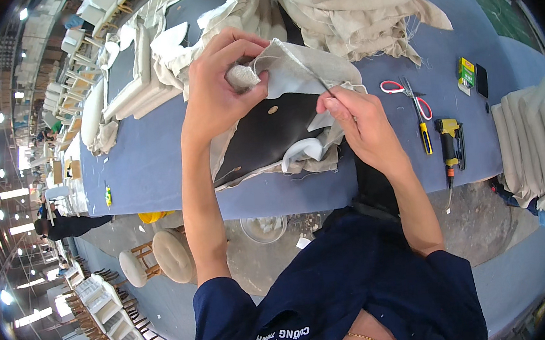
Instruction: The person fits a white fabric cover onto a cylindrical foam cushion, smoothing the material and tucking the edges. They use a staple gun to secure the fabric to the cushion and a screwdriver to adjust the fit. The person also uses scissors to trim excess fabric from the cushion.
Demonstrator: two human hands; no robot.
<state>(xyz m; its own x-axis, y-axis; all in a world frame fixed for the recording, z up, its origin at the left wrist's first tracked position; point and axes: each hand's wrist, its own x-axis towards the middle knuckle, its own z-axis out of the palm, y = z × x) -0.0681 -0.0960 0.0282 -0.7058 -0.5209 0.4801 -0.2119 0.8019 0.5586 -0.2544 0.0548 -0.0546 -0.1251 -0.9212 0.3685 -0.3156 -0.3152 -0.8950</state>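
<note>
My left hand (229, 86) is closed round a bunched fold of beige upholstery fabric (335, 67), lifting it above the table. To its right, my right hand (360, 122) pinches a thin dark piece at the end of the pale edging that runs down the fabric. Whether that piece is a tool or part of the edging, I cannot tell. Under both hands lies a seat panel (253, 139) with a black underside, its beige cover loose around the rim. A curl of white padding (303, 153) pokes out at its near right corner.
Red-handled scissors (419, 100), a yellow utility knife (426, 138), a yellow-black staple gun (450, 145) and a small green-yellow box (466, 74) lie on the blue-grey table (377, 183). Fabric piles (369, 12) stand behind, folded covers (532, 141) at right. Padded stools (173, 256) stand below left.
</note>
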